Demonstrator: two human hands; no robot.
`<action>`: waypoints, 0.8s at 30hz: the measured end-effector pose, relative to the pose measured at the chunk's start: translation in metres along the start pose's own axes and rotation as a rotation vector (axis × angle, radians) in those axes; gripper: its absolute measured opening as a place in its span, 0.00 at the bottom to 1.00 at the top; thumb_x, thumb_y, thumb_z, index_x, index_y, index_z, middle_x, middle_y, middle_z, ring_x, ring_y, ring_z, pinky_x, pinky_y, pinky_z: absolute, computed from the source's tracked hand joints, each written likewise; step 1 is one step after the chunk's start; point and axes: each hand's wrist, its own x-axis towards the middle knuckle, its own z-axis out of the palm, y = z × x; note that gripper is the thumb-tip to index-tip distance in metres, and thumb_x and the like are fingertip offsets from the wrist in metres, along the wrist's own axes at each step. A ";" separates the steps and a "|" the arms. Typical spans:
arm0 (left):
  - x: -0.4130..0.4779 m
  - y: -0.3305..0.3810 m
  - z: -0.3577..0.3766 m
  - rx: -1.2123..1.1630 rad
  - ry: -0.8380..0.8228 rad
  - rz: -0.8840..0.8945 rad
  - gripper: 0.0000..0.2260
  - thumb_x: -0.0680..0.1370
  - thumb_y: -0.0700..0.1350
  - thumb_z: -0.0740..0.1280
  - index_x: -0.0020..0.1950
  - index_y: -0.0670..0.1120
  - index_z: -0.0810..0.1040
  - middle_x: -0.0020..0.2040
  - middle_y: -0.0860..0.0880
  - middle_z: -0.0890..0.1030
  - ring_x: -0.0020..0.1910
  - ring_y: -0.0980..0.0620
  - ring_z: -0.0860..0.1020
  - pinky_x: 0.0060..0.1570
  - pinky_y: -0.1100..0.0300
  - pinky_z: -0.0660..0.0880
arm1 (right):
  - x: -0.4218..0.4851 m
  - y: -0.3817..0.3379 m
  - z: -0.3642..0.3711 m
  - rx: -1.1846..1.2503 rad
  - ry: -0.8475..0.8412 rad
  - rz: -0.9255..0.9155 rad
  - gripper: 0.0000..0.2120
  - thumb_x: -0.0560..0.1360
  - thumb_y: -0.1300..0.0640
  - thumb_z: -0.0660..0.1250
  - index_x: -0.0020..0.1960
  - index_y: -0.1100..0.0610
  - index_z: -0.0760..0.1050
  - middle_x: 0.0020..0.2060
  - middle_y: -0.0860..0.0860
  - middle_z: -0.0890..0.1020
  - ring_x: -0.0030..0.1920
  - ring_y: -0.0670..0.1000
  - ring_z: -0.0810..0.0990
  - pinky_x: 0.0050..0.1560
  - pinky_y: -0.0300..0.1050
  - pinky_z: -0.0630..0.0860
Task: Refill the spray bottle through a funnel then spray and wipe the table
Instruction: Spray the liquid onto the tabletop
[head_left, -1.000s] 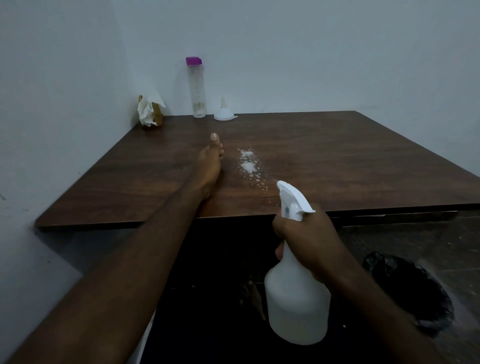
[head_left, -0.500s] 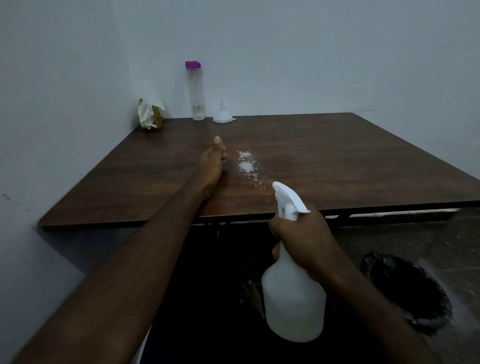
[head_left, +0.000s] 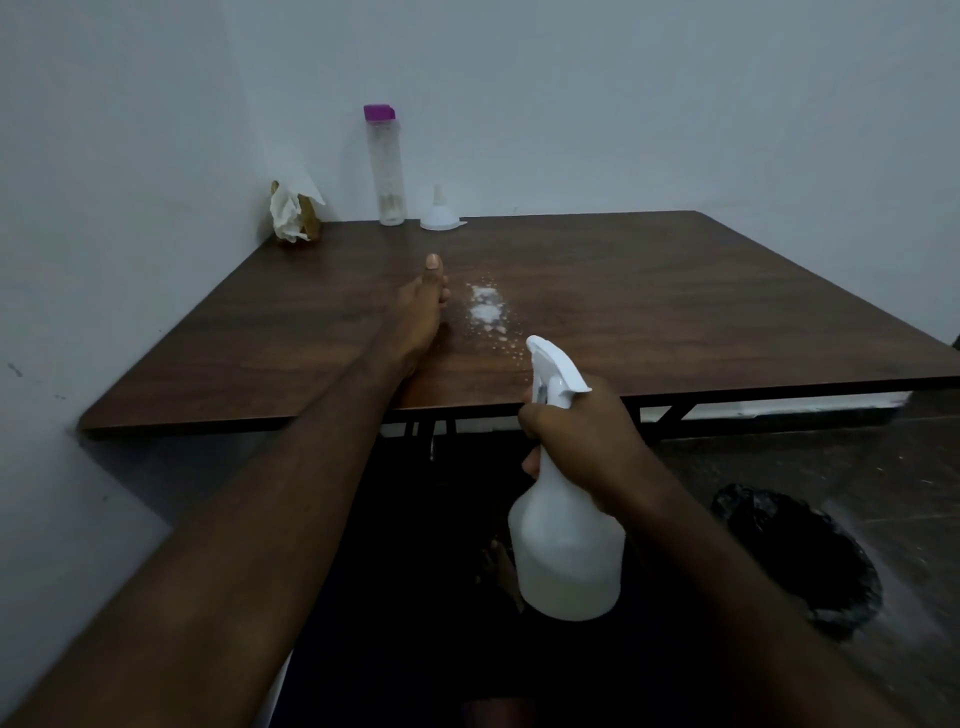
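We see the right hand (head_left: 582, 447) wrapped round the neck of the spray bottle (head_left: 566, 545), fingers curled at the front by the trigger. It holds the bottle upright just off the near edge of the table (head_left: 675, 291). The white nozzle points away from us toward a patch of white droplets (head_left: 485, 309) on the wood, which is thickest at its far end and thins to scattered specks close to the nozzle. The bottle's cloudy white body hangs below table level (how full it is we cannot make out).

The left hand (head_left: 418, 312) rests on its edge on the tabletop just left of the wet patch, thumb on top and pointing toward the wall. Its fingers are mostly hidden beneath it, so we cannot tell whether they lie straight or curled.

In the far left corner, against the wall, a crumpled paper towel (head_left: 288, 215) sits with something brown behind it. To its right stands a tall clear bottle (head_left: 387, 171) with a purple cap and, just beside that, a white funnel (head_left: 440, 213) — mouth down, spout up. On the floor to the right, a bin (head_left: 810, 561) lined with a black bag sits near the table's edge.
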 end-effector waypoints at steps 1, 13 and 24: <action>0.000 0.000 0.000 0.005 0.002 0.002 0.23 0.80 0.67 0.50 0.45 0.54 0.76 0.49 0.51 0.80 0.57 0.48 0.79 0.63 0.50 0.74 | 0.000 0.001 0.000 -0.018 0.003 -0.004 0.09 0.70 0.66 0.64 0.47 0.70 0.74 0.29 0.59 0.77 0.23 0.52 0.79 0.31 0.45 0.75; 0.000 0.000 -0.001 0.014 -0.005 0.005 0.28 0.74 0.74 0.50 0.45 0.53 0.78 0.50 0.51 0.81 0.56 0.48 0.79 0.64 0.45 0.73 | -0.008 -0.003 -0.016 -0.011 -0.031 0.052 0.09 0.68 0.66 0.63 0.47 0.68 0.73 0.30 0.62 0.77 0.24 0.52 0.77 0.33 0.46 0.75; 0.002 -0.002 -0.001 0.003 -0.005 0.012 0.25 0.78 0.69 0.50 0.48 0.53 0.77 0.51 0.51 0.81 0.55 0.51 0.79 0.64 0.48 0.73 | -0.010 -0.004 -0.017 0.039 -0.029 0.059 0.11 0.69 0.67 0.63 0.51 0.70 0.73 0.32 0.62 0.76 0.25 0.54 0.78 0.33 0.48 0.76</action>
